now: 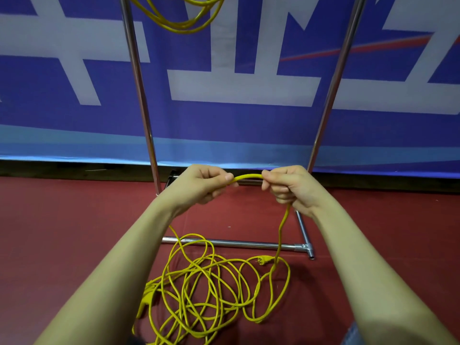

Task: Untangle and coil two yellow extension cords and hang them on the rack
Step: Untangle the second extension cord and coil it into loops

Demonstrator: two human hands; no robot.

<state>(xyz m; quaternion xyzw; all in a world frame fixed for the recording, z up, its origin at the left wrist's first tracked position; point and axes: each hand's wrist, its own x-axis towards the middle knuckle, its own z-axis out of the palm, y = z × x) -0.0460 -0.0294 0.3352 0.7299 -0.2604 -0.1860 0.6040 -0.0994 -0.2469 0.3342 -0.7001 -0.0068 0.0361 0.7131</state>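
Cord (249, 176) level, crosswise between hands (249, 180).

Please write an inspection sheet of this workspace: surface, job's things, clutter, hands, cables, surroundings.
Surface: red floor, bare around the cord pile.
Job's things: one coiled cord already hangs at the top of the rack; the second, loose cord lies tangled on the floor across the rack's base bar.
Clutter: nothing seen.
Hands: left hand and right hand both pinch one short stretch of the loose cord, raised above the pile.
Cables: the plug lies on the floor; another yellow end piece sits at the pile's left edge.
Surroundings: blue and white banner behind the rack.
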